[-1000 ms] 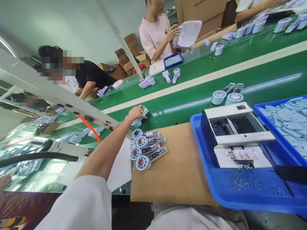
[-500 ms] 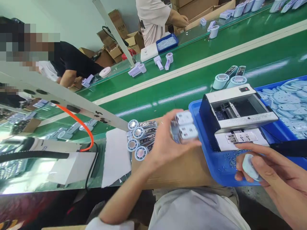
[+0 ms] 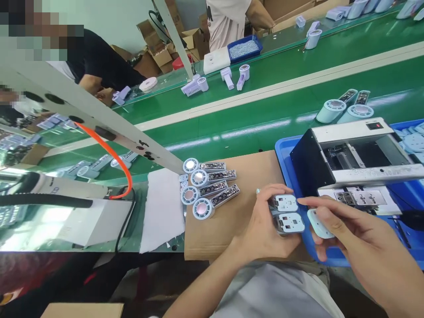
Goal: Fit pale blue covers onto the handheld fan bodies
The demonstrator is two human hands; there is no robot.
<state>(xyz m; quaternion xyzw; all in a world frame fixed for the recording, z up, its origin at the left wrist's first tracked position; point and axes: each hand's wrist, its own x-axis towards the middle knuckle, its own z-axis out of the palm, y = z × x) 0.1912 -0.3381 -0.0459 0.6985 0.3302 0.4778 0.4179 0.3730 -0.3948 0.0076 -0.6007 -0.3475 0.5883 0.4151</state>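
My left hand is closed around two pale blue plastic housings held side by side. Their flat ends with square slots face up; their lower parts are hidden by my fingers. Just to the right, my right hand pinches a rounded pale blue plastic cover. Its index fingertip reaches close to the upper housing; whether they touch, I cannot tell. Left of my hands, several round-headed pale blue devices with exposed circuit boards lie on a brown cardboard sheet.
A black-and-white boxy machine stands in a blue tray at right. Behind runs a green conveyor belt carrying more devices. A slanted white metal post and orange tube are at left. Co-workers sit across the belt.
My left hand has moved right and down with the two housings, close to my right hand. My right hand, still holding the cover, has shifted slightly left. The view has turned a little.
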